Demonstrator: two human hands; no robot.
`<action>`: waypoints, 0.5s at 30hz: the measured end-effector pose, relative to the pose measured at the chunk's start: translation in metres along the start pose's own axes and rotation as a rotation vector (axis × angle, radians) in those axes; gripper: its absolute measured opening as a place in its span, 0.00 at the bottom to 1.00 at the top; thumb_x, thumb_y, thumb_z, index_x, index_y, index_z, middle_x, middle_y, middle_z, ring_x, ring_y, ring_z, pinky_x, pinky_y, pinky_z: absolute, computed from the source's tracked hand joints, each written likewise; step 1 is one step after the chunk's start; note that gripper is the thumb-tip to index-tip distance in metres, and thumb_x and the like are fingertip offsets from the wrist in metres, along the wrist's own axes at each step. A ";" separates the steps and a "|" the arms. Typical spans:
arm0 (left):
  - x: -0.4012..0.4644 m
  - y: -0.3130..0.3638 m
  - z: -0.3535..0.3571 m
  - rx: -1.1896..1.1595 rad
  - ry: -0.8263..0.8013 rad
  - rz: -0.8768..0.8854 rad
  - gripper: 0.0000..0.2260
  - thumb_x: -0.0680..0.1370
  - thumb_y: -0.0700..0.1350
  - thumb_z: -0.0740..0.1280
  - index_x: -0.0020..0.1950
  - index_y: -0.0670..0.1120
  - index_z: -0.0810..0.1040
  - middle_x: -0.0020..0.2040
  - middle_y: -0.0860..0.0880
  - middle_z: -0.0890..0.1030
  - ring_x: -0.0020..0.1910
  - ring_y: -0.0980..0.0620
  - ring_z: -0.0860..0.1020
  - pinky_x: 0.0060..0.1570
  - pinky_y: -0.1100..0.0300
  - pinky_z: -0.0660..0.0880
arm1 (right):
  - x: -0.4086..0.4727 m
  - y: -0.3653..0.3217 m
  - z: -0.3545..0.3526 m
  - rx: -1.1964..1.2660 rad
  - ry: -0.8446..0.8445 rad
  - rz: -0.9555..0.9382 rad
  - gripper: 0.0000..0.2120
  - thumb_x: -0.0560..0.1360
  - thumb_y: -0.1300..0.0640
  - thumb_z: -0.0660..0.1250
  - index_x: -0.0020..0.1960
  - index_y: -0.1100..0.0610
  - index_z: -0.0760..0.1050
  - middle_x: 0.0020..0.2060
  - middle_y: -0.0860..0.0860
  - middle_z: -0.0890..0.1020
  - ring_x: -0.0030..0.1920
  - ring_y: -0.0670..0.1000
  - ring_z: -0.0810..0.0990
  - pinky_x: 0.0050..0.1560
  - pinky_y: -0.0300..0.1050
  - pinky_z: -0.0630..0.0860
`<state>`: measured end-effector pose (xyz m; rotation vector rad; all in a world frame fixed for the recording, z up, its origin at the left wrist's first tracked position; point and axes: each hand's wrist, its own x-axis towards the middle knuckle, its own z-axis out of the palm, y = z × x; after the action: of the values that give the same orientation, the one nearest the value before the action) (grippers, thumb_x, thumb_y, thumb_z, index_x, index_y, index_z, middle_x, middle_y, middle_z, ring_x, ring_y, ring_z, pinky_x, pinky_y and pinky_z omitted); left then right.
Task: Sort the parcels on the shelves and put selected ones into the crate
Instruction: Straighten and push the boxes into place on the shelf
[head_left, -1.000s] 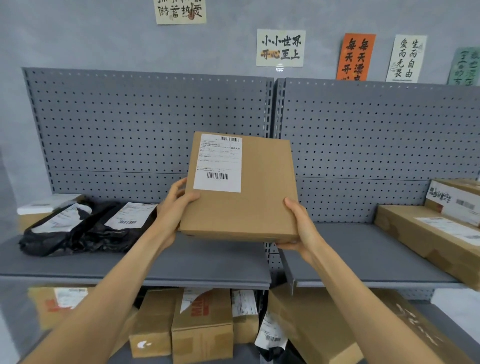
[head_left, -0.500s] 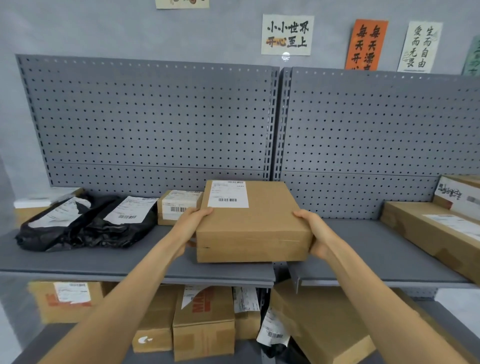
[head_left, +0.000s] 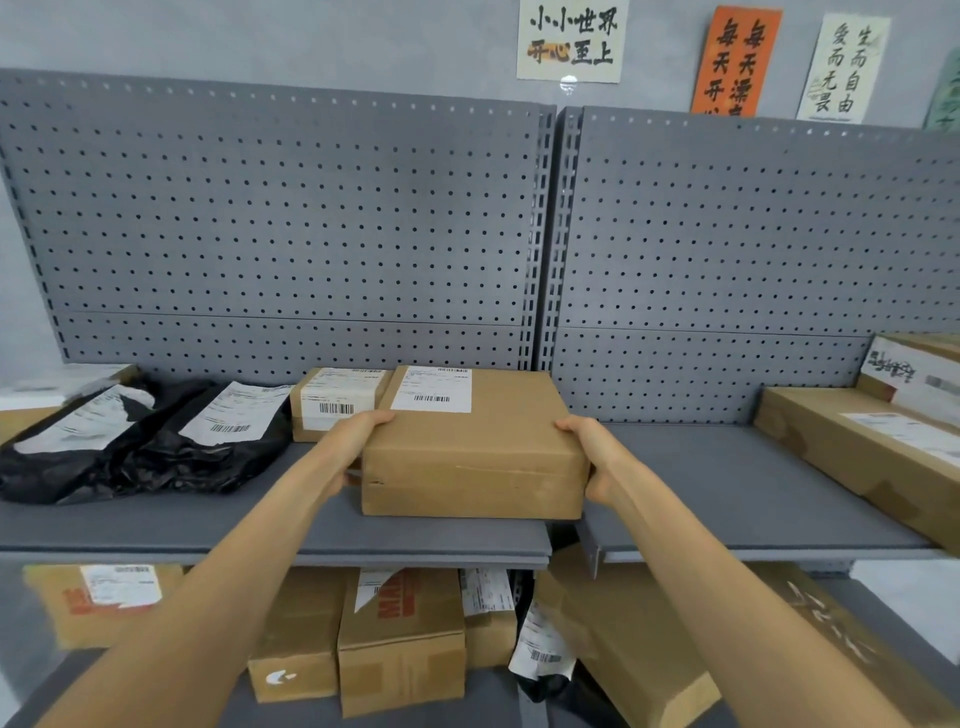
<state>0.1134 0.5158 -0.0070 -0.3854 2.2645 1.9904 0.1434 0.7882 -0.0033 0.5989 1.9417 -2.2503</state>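
A flat brown cardboard parcel (head_left: 483, 447) with a white label at its top left lies on the grey upper shelf (head_left: 208, 525), near that shelf's right end. My left hand (head_left: 358, 441) grips its left side, fingers over the top edge. My right hand (head_left: 592, 457) grips its right side the same way. A smaller labelled box (head_left: 337, 402) stands just behind and to the left of it. No crate is in view.
Two black plastic mailers (head_left: 130, 441) lie at the shelf's left. Long cardboard boxes (head_left: 857, 457) sit on the right shelf section (head_left: 701, 499). The lower shelf holds several cartons (head_left: 400, 649) and a large tilted box (head_left: 623, 639). A pegboard backs the shelves.
The parcel was held upright in front of me; both hands tipped it flat and lowered it onto the upper shelf beside the small box.
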 end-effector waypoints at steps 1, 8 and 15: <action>0.001 0.000 -0.001 0.007 0.001 0.007 0.20 0.77 0.55 0.65 0.65 0.45 0.74 0.51 0.46 0.80 0.50 0.45 0.77 0.48 0.54 0.73 | 0.000 0.000 0.001 0.000 0.002 -0.001 0.13 0.78 0.52 0.65 0.59 0.57 0.74 0.48 0.56 0.81 0.45 0.56 0.79 0.43 0.51 0.78; 0.002 0.007 -0.004 0.133 -0.008 0.014 0.19 0.78 0.53 0.64 0.66 0.45 0.73 0.57 0.44 0.79 0.55 0.43 0.77 0.59 0.49 0.73 | 0.001 -0.004 -0.001 -0.126 0.050 -0.067 0.18 0.77 0.52 0.67 0.64 0.58 0.72 0.59 0.57 0.79 0.56 0.57 0.78 0.58 0.54 0.76; -0.013 0.060 0.015 0.920 0.099 0.529 0.27 0.78 0.53 0.64 0.74 0.44 0.65 0.70 0.46 0.72 0.66 0.44 0.72 0.57 0.53 0.70 | -0.023 -0.024 -0.023 -0.778 0.172 -0.474 0.30 0.78 0.49 0.66 0.76 0.57 0.63 0.72 0.55 0.69 0.70 0.56 0.69 0.65 0.49 0.69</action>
<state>0.1096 0.5387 0.0513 0.2358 3.2325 0.8196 0.1616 0.8111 0.0249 0.2399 3.0203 -1.4074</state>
